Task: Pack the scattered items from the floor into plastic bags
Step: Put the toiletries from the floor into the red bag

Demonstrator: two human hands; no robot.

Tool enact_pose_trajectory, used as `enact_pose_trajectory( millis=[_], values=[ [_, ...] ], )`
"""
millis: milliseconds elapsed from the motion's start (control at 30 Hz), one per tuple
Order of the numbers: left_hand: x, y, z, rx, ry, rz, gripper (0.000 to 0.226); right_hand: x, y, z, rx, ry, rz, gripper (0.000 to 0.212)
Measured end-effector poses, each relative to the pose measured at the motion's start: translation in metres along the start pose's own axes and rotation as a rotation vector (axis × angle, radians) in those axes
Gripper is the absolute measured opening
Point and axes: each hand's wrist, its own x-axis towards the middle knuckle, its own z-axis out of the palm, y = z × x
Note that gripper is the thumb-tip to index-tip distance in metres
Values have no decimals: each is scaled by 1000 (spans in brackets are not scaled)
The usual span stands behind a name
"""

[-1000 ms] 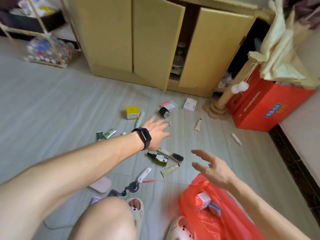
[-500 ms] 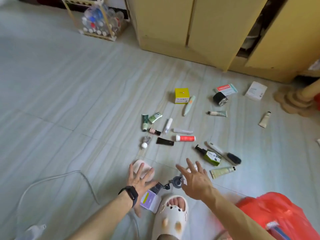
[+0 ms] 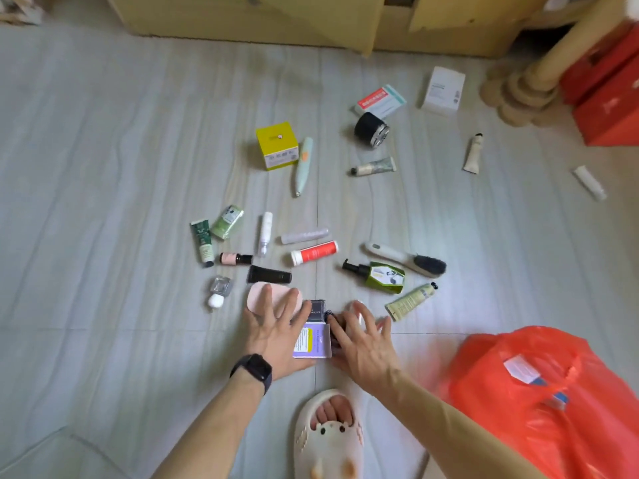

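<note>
**Floor** (image 3: 103, 167): pale grey boards; everything below lies on it.

**Cabinet** (image 3: 276, 15): yellow, along the floor's far edge.

**Bag** (image 3: 501, 426): red plastic, slumped at the near right corner. A white-labelled packet shows in it.

**Red boxes** (image 3: 608, 112): at the far right corner, just beside a cardboard post (image 3: 518, 95).

**Slipper** (image 3: 328, 440): cream, on my foot at the near edge, between my forearms.

**Left hand** (image 3: 276, 337): a black watch (image 3: 254, 369) is on the wrist. The fingers are straight, spread and released, and grasp nothing. The fingertips lie on a pink pad (image 3: 257, 297), and the palm side is against the purple box.

**Right hand** (image 3: 363, 344): the fingers are spread and released, and lie flat over small things just beside the purple box. What lies under them is mostly hidden.

**Purple box** (image 3: 311, 340): between my two hands, toward the near edge. A dark pouch (image 3: 316, 311) touches its far end.

**Loose items**, all on the floor and none in the bag:
- **Brush** (image 3: 408, 259): white handle and black bristles, mid-floor, beyond my right hand.
- **Yellow box** (image 3: 277, 145): toward the far edge, with a pale green pen-shaped tool (image 3: 303, 165) just beside it.
- **White box** (image 3: 443, 89): near the cabinet.
- **Red-and-teal box** (image 3: 380, 100): touching a black jar (image 3: 371, 129) that lies on its side.
- **Green bottle** (image 3: 380, 276): black cap, lying near the brush.
- **Red tube** (image 3: 314, 252): mid-floor.
- **Black tube** (image 3: 269, 274): just beyond the pink pad.
- **Other tubes and vials**: strewn between these; their labels are too small to read.
</note>
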Motion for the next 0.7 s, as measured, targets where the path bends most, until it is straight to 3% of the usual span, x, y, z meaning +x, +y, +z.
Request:
enact_pose_trajectory(
  millis=[100, 233, 433, 500, 600, 700],
  values=[
    [11, 16, -8, 93, -33, 4, 104, 5, -3, -4, 16, 95, 79, 44],
    [7, 21, -11, 167, -95, 47, 92, 5, -5, -7, -13, 121, 163, 23],
    [-7, 21, -7, 104, -14, 40, 66, -7, 0, -7, 29, -28, 474, 44],
    [-11, 22, -12, 80, -45, 23, 63, -15, 7, 1, 33, -66, 552, 38],
    [-10, 20, -16, 29, -56, 50, 56, -25, 20, 12, -18, -90, 528, 24],
    [-8, 22, -29, -56, -10, 41, 47, -38, 34, -3, 16, -170, 421, 28]
  ],
)
